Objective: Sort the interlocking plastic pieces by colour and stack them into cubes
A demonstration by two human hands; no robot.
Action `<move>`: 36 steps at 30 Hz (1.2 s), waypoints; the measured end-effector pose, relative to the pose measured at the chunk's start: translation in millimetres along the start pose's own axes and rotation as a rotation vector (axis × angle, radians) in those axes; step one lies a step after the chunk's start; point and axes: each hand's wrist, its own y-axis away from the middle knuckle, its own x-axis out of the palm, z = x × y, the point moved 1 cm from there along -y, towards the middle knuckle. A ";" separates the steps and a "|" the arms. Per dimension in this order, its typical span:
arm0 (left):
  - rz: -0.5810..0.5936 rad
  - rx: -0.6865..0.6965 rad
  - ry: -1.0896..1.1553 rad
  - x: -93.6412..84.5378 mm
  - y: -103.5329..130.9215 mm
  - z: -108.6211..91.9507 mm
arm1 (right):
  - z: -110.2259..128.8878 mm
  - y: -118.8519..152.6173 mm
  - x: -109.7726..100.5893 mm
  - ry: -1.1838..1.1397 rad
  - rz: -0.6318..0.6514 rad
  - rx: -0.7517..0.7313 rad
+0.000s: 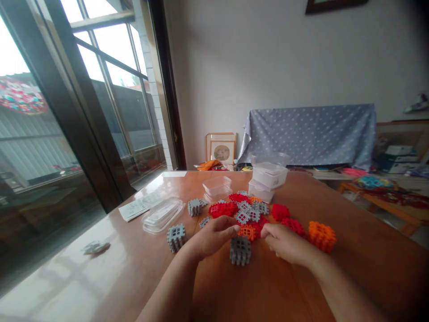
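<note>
Over the near edge of a pile of interlocking plastic squares, my left hand (216,235) has its thumb and fingers apart. Its thumb tip is beside an orange square (247,231); whether they touch, I cannot tell. My right hand (279,239) is closed at the pile's right side, by red squares (257,229), and its fingertips are hidden. Loose grey squares (242,217) lie in the middle of the pile. Between my wrists stands a grey stack (240,251). Another grey stack (176,238) is left of my left hand, and an orange stack (321,236) right of my right.
Clear plastic lids (163,215) and a paper sheet (139,205) lie on the wooden table (268,290) at the left, with a small plastic packet (96,247) nearer. Clear containers (217,187) and stacked boxes (268,176) stand behind the pile. Red stacks (280,211) sit at its right.
</note>
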 end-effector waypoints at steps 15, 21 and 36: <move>0.247 -0.125 -0.550 -5.4 4.3 13.1 | 29.7 14.1 5.5 -0.092 0.305 -0.183; 0.304 -0.145 -0.524 -3.7 2.9 14.1 | 30.7 13.2 7.3 -0.090 0.251 -0.187; 0.339 -0.145 -0.511 -3.2 2.8 12.0 | 33.9 15.3 8.5 -0.233 0.380 -0.183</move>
